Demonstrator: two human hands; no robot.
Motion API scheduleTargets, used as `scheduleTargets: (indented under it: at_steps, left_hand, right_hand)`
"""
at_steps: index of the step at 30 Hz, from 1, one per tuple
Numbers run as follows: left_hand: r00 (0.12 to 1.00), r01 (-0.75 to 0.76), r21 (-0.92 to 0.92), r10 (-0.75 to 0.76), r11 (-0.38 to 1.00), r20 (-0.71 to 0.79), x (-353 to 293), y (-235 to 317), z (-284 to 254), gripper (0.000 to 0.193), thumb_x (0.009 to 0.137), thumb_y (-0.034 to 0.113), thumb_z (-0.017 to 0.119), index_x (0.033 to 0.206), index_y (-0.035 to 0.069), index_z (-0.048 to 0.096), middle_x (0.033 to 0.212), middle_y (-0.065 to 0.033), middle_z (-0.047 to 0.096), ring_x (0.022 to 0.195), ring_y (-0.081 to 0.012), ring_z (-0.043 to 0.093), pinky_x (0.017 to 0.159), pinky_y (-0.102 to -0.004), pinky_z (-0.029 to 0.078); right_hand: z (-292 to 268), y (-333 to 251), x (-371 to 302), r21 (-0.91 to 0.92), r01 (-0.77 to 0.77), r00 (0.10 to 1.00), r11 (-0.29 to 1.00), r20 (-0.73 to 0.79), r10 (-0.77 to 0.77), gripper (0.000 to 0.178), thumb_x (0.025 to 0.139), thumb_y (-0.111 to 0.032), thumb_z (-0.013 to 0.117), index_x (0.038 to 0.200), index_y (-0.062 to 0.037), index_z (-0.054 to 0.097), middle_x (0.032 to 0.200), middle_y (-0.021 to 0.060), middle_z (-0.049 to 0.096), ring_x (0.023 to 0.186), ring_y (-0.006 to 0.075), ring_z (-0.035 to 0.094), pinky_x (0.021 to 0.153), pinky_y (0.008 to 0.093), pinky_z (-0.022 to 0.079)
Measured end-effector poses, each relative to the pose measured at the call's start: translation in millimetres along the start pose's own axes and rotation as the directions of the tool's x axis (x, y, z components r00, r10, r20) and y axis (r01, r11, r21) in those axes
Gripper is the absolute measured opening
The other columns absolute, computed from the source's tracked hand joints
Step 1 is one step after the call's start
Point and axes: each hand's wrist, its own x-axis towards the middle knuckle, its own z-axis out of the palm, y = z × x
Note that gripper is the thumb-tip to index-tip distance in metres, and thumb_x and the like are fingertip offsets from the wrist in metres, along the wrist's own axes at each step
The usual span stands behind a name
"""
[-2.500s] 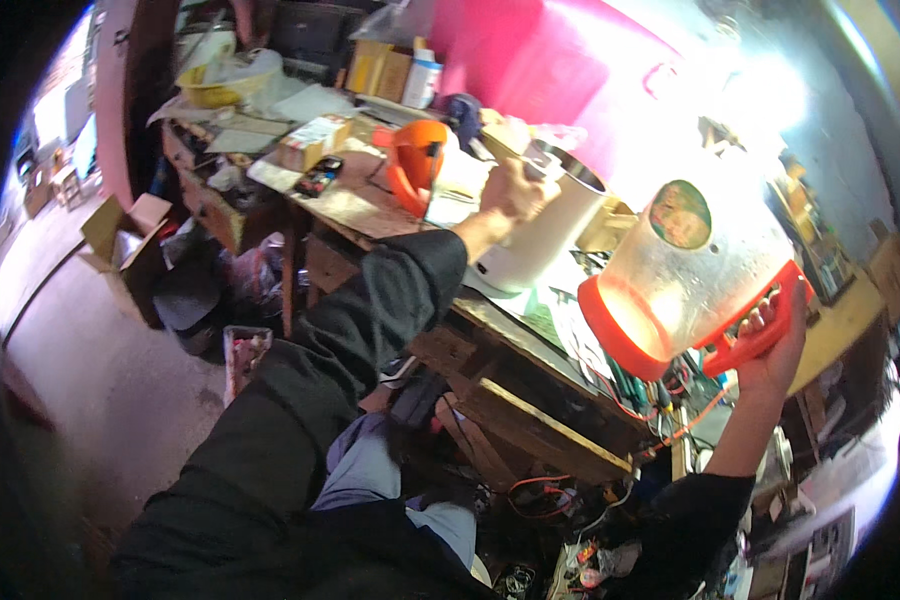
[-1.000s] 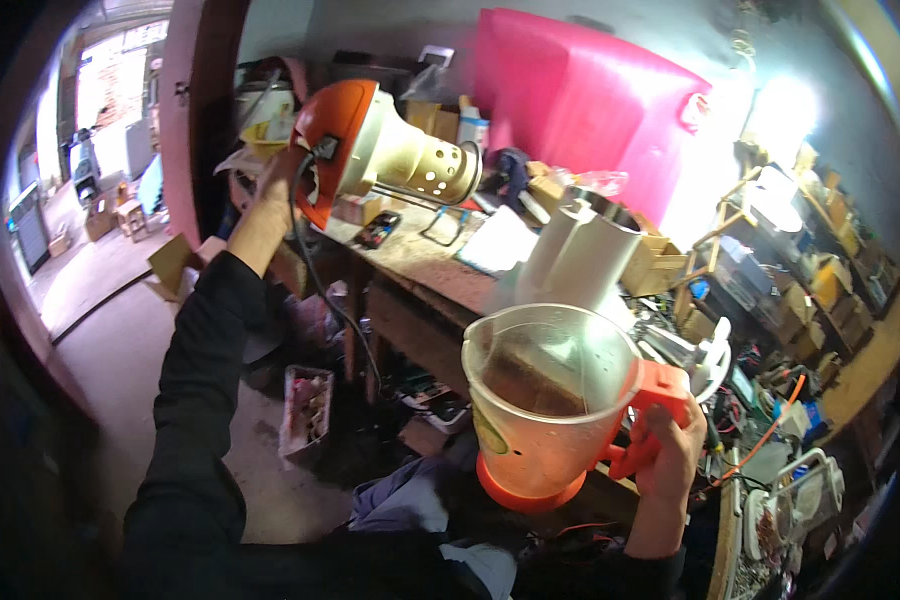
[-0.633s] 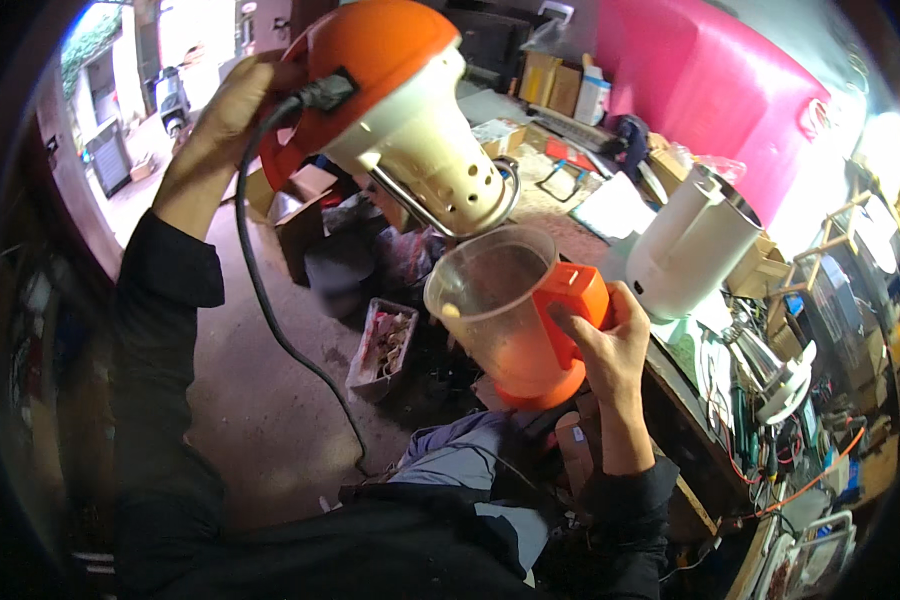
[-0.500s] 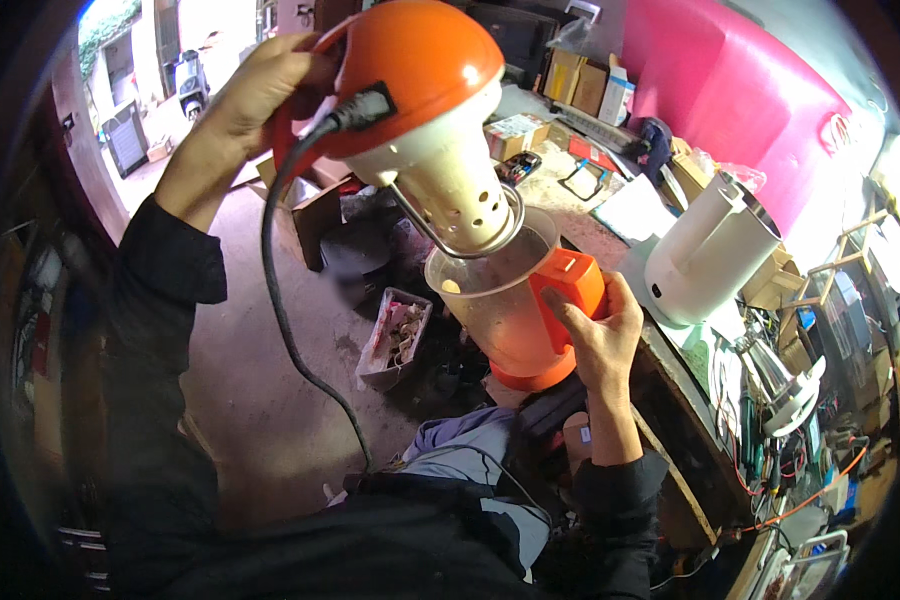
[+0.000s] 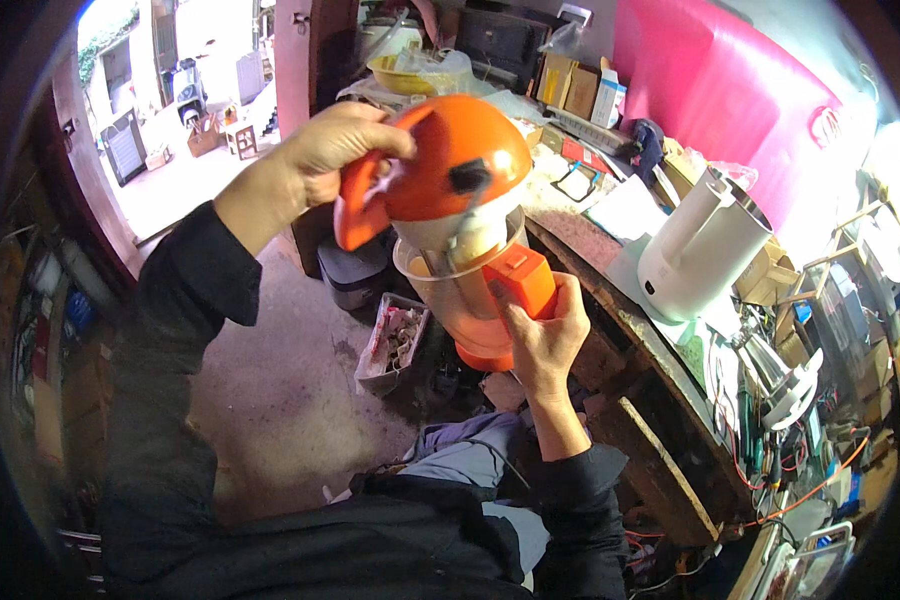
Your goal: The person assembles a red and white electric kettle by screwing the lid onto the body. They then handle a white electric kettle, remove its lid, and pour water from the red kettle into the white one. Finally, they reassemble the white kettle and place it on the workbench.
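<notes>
My left hand (image 5: 335,150) grips the orange handle of a soy milk maker's motor head (image 5: 460,150), a rounded orange top over a whitish lower part. That lower part sits partly inside the mouth of a clear jug (image 5: 445,300) with an orange base. A black socket shows on the head's side, with a dark blur just below it. My right hand (image 5: 548,335) is closed around the jug's orange handle (image 5: 523,282). Both parts are held in the air over the floor, the head tilted slightly. The jug hides the lower end of the head's metal parts.
A cluttered workbench (image 5: 630,320) runs along the right. On it stand a white electric kettle (image 5: 705,250), a white-handled metal appliance part (image 5: 775,385), tools and wires. Below, a scrap-filled bin (image 5: 395,345) and a dark grey container (image 5: 353,270) stand on the floor.
The motor head has come down toward the jug's mouth, and the jug has shifted left and up. The black cord that hung from the head's socket no longer shows at the left.
</notes>
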Motion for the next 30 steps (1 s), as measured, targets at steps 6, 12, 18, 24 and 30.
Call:
scheduleTargets:
  at_steps: [6, 12, 18, 24, 30]
  left_hand:
    - [1.000, -0.003, -0.344, 0.003, 0.939, 0.000, 10.2, -9.3, 35.0, 0.024, 0.089, 0.009, 0.078, 0.105, -0.006, 0.069, 0.085, -0.0101, 0.069, 0.070, -0.0161, 0.067, 0.068, -0.0298, 0.057]
    - [0.986, -0.081, -0.575, -0.019, 0.814, -0.165, 29.4, -13.7, 75.7, 0.030, 0.096, 0.001, 0.062, 0.121, -0.015, 0.056, 0.104, -0.0224, 0.068, 0.090, -0.0319, 0.071, 0.089, -0.0431, 0.061]
    - [0.915, -0.295, -0.634, 0.019, 0.715, -0.404, 28.9, -27.4, 114.2, 0.018, 0.090, 0.004, 0.052, 0.105, -0.006, 0.056, 0.093, -0.0212, 0.065, 0.084, -0.0369, 0.068, 0.072, -0.0542, 0.057]
    - [0.920, -0.298, -0.694, 0.001, 0.655, -0.393, 36.5, -47.3, 109.0, 0.014, 0.088, 0.002, 0.054, 0.101, -0.002, 0.059, 0.095, -0.0183, 0.066, 0.083, -0.0332, 0.068, 0.068, -0.0486, 0.057]
    - [0.963, -0.260, -0.609, 0.155, 0.750, -0.220, 17.3, -63.3, 93.3, 0.023, 0.092, -0.003, 0.054, 0.115, -0.006, 0.058, 0.112, -0.0183, 0.067, 0.100, -0.0297, 0.067, 0.092, -0.0404, 0.053]
  right_hand:
    - [18.2, 12.0, -14.9, 0.151, 0.026, 0.999, 0.988, -0.050, -0.018, 0.047, 0.076, -0.019, 0.088, 0.109, -0.0004, 0.060, 0.088, 0.0115, 0.068, 0.080, 0.0219, 0.068, 0.078, 0.0325, 0.054]
    - [34.5, 13.3, -27.2, 0.220, -0.073, 0.988, 0.973, -0.120, 0.101, 0.039, 0.080, -0.008, 0.085, 0.108, 0.0009, 0.060, 0.098, 0.0054, 0.067, 0.090, 0.0134, 0.063, 0.085, 0.0285, 0.052]
    - [36.3, -19.6, -15.5, 0.621, -0.291, 0.945, 0.728, 0.064, 0.322, 0.035, 0.084, -0.006, 0.082, 0.111, -0.0005, 0.060, 0.096, 0.0067, 0.069, 0.084, 0.0120, 0.065, 0.075, 0.0277, 0.054]
    - [47.2, -22.1, -6.1, 0.553, -0.253, 0.956, 0.793, 0.015, 0.294, 0.038, 0.082, -0.005, 0.084, 0.110, 0.0042, 0.060, 0.101, 0.0112, 0.070, 0.087, 0.0145, 0.067, 0.082, 0.0291, 0.055]
    - [49.6, -17.1, -10.7, 0.548, -0.196, 0.960, 0.814, -0.062, 0.272, 0.035, 0.081, -0.001, 0.082, 0.108, 0.0032, 0.060, 0.098, 0.0112, 0.070, 0.083, 0.0144, 0.068, 0.079, 0.0286, 0.055]
